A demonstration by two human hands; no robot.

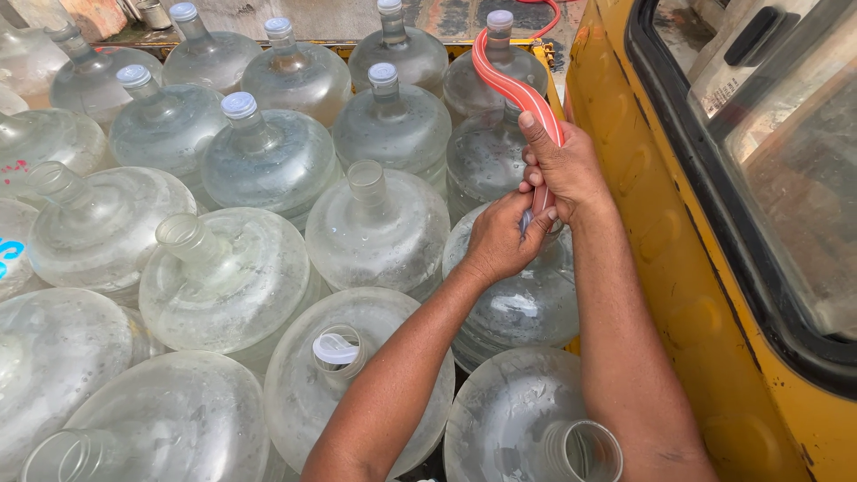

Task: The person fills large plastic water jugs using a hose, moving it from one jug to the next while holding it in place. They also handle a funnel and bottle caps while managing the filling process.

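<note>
A yellow vehicle [705, 295] runs along the outer side of the right hand [562, 165], its dark-rimmed window [786, 178] beyond the right forearm. Clear water jugs [268, 161] stand packed shoulder to shoulder on the far side of the left hand [500, 236] and ahead of both hands; some carry pale caps, others have open necks. One jug [522, 303] sits directly beneath the two hands, its neck hidden by them. A jug with a loose white cap [336, 348] lies under the left forearm, and an open-necked jug [582, 451] sits nearest the viewer, between the forearms.

A red hose [509, 85] arcs from above and beyond the right hand, passes under its thumb, and drops between the two hands toward the jug below. The right hand is clamped around the hose, fingers wrapped and thumb laid along it. The left hand, just below and touching the right, is closed around the lower end of the hose at the jug's mouth; the hose tip itself is hidden.
</note>
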